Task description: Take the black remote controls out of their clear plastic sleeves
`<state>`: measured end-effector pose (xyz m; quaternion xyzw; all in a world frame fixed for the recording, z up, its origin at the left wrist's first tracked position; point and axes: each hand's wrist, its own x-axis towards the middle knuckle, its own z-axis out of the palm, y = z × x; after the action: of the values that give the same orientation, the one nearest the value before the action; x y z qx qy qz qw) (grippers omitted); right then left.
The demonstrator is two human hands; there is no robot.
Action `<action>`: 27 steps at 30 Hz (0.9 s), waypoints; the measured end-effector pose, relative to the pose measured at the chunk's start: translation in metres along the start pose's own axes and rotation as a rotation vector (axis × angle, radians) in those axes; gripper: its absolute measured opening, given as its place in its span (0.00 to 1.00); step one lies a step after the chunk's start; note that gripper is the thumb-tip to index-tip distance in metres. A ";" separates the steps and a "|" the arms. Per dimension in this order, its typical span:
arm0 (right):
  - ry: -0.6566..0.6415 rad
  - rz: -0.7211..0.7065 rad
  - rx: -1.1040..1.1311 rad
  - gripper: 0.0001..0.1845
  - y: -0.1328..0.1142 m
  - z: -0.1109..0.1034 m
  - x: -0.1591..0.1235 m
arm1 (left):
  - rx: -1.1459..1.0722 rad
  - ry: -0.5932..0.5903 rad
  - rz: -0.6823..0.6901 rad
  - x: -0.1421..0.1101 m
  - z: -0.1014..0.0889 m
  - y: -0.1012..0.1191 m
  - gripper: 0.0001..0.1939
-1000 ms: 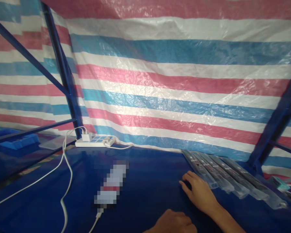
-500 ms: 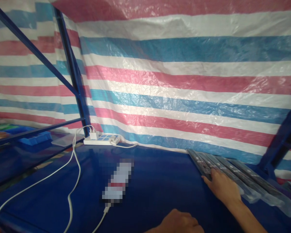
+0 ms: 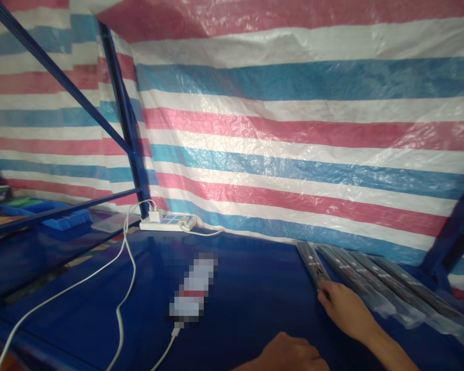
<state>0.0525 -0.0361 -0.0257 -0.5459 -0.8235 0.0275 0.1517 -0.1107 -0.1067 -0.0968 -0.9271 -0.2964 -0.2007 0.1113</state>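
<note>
Fingers and thumb of my right hand (image 3: 344,312) are closed on the near end of a long, flat dark item in a clear plastic sleeve (image 3: 310,262). This sleeved item lies on the blue tabletop (image 3: 251,288), a little apart from a row of similar sleeved items (image 3: 371,281) to its right. My left hand (image 3: 290,354) is low at the bottom edge, its back toward me and its fingers curled. Whatever is under those fingers, if anything, is hidden.
A phone with a blurred-out screen (image 3: 195,288) lies on the left half of the tabletop, plugged into a white cable (image 3: 164,353). Behind it sits a white power strip (image 3: 168,222). Blue frame posts (image 3: 133,149) and a striped plastic sheet (image 3: 294,129) enclose the table.
My right hand has come nearer and closed on the leftmost sleeved item, which has separated from the row toward the left. The view has shifted slightly. My left hand stays low.
</note>
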 end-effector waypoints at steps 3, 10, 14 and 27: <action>-0.059 -0.043 0.074 0.15 -0.012 0.002 -0.006 | 0.003 0.040 -0.085 0.000 -0.010 -0.002 0.17; -0.144 -0.174 0.220 0.13 -0.039 0.010 -0.020 | -0.102 0.124 -0.775 0.006 -0.074 -0.029 0.11; -0.192 -0.224 0.279 0.14 -0.055 0.007 -0.027 | -0.034 -0.016 -1.014 0.011 -0.086 -0.051 0.19; -0.210 -0.212 0.536 0.19 -0.057 -0.003 -0.026 | -0.096 -0.137 -1.178 0.017 -0.080 -0.105 0.16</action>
<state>0.0119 -0.0825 -0.0164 -0.3917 -0.8504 0.2843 0.2063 -0.1849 -0.0405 -0.0087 -0.6215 -0.7579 -0.1815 -0.0800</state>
